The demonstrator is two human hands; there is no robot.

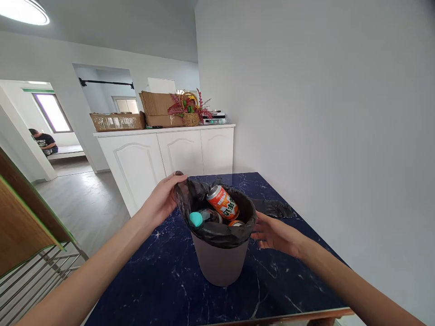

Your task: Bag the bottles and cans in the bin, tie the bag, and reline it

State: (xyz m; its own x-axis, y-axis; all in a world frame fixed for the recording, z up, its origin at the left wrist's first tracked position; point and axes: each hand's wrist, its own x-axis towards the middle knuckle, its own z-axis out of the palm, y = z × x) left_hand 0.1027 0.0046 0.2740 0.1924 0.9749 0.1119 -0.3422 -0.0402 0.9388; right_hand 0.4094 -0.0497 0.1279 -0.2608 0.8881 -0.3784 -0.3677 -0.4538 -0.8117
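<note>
While the left hand (167,194) pinches the crinkled black plastic bag (224,236) at its rim, the right hand (277,234) curves loosely, fingers spread, beside the opposite edge. Between them, on a marbled blue tabletop (156,276), stands one smooth, tapered bin (221,266), containing one turquoise-capped bottle (200,219) and two cylindrical cans: an upper orange can (223,203) lettered 年达, and a lower can (237,223) mostly hidden.
</note>
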